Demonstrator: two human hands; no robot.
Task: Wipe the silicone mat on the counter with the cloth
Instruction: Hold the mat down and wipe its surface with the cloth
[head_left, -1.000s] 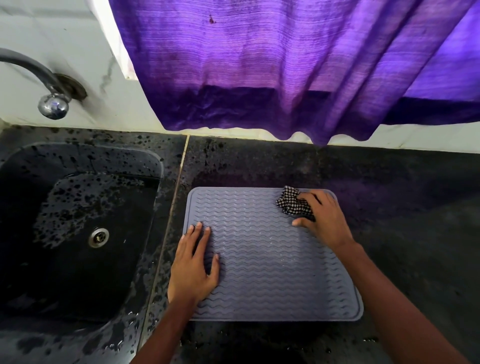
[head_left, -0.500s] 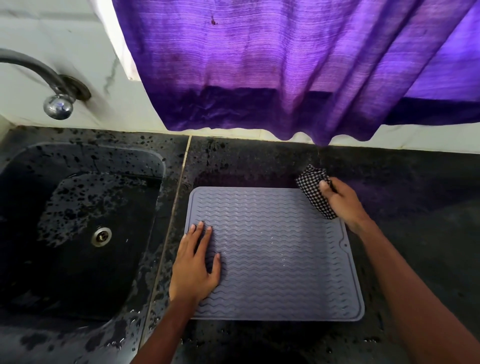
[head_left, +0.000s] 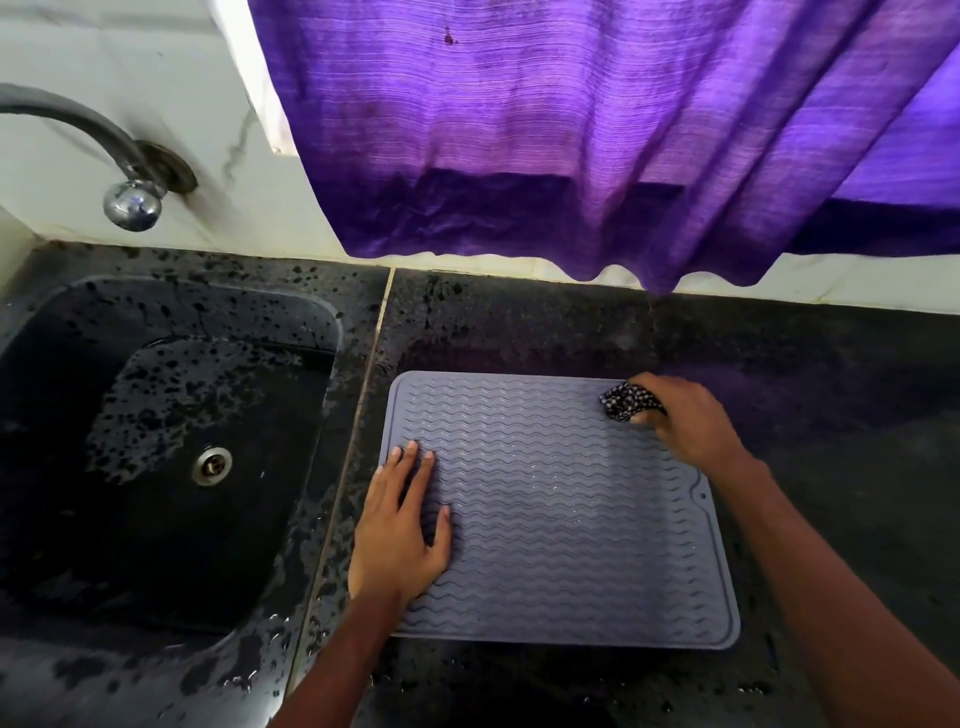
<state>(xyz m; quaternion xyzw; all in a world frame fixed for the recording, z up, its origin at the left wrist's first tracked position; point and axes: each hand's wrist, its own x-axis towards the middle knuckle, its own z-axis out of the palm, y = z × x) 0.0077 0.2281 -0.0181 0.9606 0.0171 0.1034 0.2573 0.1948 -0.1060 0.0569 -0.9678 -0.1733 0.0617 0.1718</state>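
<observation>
A grey silicone mat (head_left: 561, 519) with wavy ridges lies flat on the black counter, just right of the sink. My left hand (head_left: 402, 525) rests flat on the mat's left part, fingers straight and pointing away from me. My right hand (head_left: 685, 421) grips a bunched black-and-white checked cloth (head_left: 626, 401) and holds it down on the mat's far right corner. Most of the cloth is hidden under my fingers.
A wet black sink (head_left: 156, 447) with a metal drain (head_left: 212, 465) sits to the left, under a metal tap (head_left: 130, 202) on the wall. A purple curtain (head_left: 597, 135) hangs over the back of the dark counter (head_left: 831, 415).
My right hand swept the cloth off the mat's far right corner, lifting it, then brought it back down onto that corner. My left hand stayed flat on the mat.
</observation>
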